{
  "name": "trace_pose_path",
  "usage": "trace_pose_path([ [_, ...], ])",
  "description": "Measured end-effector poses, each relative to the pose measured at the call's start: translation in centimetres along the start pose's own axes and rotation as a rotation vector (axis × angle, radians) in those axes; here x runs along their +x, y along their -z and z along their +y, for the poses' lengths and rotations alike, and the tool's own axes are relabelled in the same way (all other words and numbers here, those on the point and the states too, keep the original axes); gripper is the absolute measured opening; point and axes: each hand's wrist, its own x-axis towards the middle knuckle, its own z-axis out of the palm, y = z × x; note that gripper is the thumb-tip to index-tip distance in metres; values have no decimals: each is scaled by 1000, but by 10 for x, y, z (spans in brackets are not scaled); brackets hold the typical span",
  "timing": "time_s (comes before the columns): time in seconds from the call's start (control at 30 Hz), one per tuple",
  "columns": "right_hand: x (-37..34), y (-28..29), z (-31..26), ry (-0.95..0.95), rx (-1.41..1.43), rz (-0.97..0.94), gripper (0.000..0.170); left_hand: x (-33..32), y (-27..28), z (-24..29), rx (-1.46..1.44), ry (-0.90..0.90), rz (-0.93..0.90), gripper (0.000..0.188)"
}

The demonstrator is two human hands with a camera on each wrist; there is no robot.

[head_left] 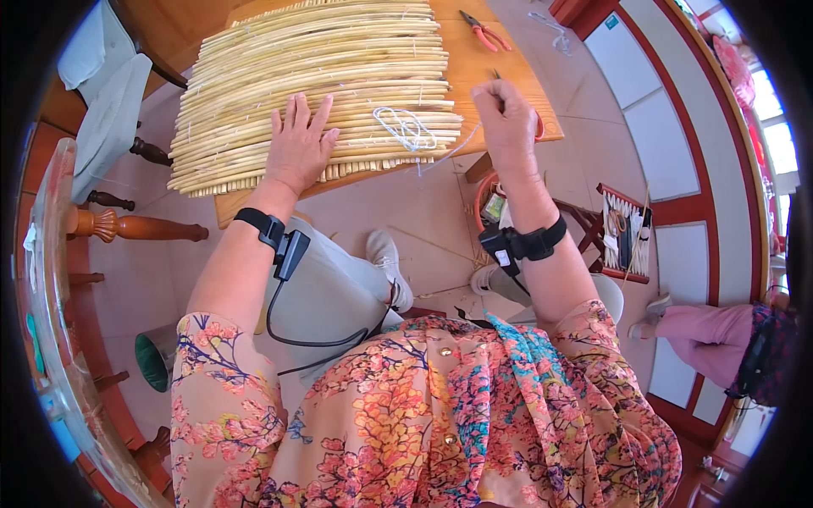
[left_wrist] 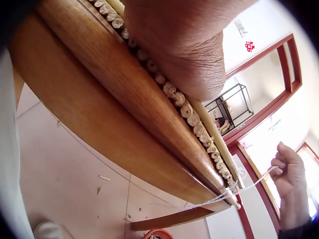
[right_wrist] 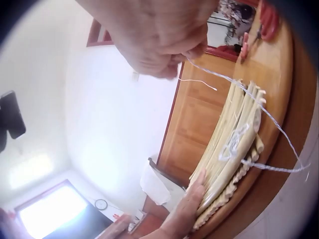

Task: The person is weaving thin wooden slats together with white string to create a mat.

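A mat of pale plant stalks (head_left: pixel 313 51), laid side by side and bound with white thread, covers much of the wooden table. My left hand (head_left: pixel 298 146) rests on it near the front edge, fingers spread. Over the table's right end, my right hand (head_left: pixel 508 123) pinches a white string (right_wrist: pixel 282 130) between thumb and curled fingers. From there the string runs slackly down to the mat's front right corner. Beside that corner, a loose looped bundle of the same string (head_left: pixel 406 127) lies on the stalks. The cut stalk ends (left_wrist: pixel 187 110) show along the table edge.
Red-handled pliers (head_left: pixel 486 34) lie on the table (head_left: pixel 542 106) beyond the mat; another red handle (head_left: pixel 539 127) shows beside my right hand. Below are a red bucket (head_left: pixel 483 203) and a folding stool (head_left: pixel 625 233). Another person's legs (head_left: pixel 703 334) appear at right, a chair (head_left: pixel 106 110) at left.
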Motion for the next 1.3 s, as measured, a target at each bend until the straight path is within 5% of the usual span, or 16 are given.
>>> trace_pose_path([
  [0.07, 1, 0, 3, 121, -72, -303, 12, 0, -1, 0, -7, -1, 20, 53],
  [0.2, -22, -23, 22, 278, -295, -530, 14, 0, 0, -1, 1, 2, 23, 53],
  [0.4, -29, -36, 29, 405, -343, -449, 11, 1, -1, -1, -12, -3, 29, 53],
  [0.47, -22, -37, 31, 521, -284, -159, 7, 1, 0, -1, -17, -2, 34, 53],
  [0.5, -17, -34, 31, 522, -285, -164, 7, 0, 0, -1, -25, -4, 34, 53],
  [0.57, -3, -22, 20, 311, -91, 42, 7, -1, 1, -1, -33, -2, 36, 53],
  [0.8, 47, 19, 6, 228, 98, 298, 11, 0, -5, -2, -20, 1, 51, 54],
  [1.0, 86, 23, -35, 514, 54, 283, 16, 0, -7, -3, 8, -15, 42, 54],
  [1.07, 93, 16, -43, 722, -278, 362, 15, 0, -5, -2, 11, -5, 40, 53],
  [1.1, 91, 15, -44, 723, -277, 359, 15, 0, -4, -2, 6, -5, 40, 53],
  [1.17, 67, 18, -60, 270, -188, 53, 25, -1, -6, -2, -4, -10, 43, 53],
  [1.27, 45, 20, -29, 334, -256, 144, 18, 0, -8, -2, 6, 0, 56, 53],
  [1.3, 29, 23, -17, 194, -222, 67, 20, 0, -7, -2, 12, -6, 54, 53],
])
